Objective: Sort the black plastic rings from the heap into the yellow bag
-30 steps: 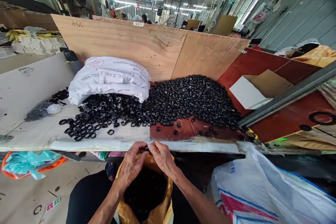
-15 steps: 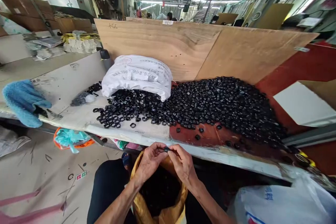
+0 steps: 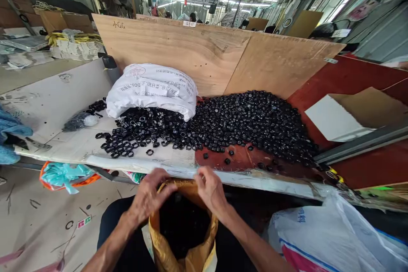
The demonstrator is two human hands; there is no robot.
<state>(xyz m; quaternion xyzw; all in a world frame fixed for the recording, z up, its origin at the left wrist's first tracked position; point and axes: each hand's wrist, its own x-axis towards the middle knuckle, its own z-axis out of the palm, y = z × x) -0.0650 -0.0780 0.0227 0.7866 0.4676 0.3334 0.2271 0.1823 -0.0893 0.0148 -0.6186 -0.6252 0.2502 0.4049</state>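
My left hand (image 3: 151, 193) is over the left rim of a yellow woven bag (image 3: 156, 233), its thumb and fingers apart with nothing visible between them. Across the opening, my right hand (image 3: 211, 191) has its fingers curled in towards the thumb; whether anything small is inside is hidden. The bag stands between my knees, its inside dark, with small black pieces dimly visible. On the bench beyond lie a heap of black plastic rings (image 3: 149, 131) at left and a larger heap of small black caps (image 3: 255, 119) at right.
A white printed sack (image 3: 153, 87) lies over the rings. Plywood boards (image 3: 178, 55) wall off the bench's back. An open carton (image 3: 338, 119) sits at right, and a blue cloth (image 3: 12, 131) at left. A white plastic bag (image 3: 312, 229) stands right of my legs.
My hands were together pinching a small black piece above the bag; now they are apart and that piece is no longer between them. The view has shifted right.
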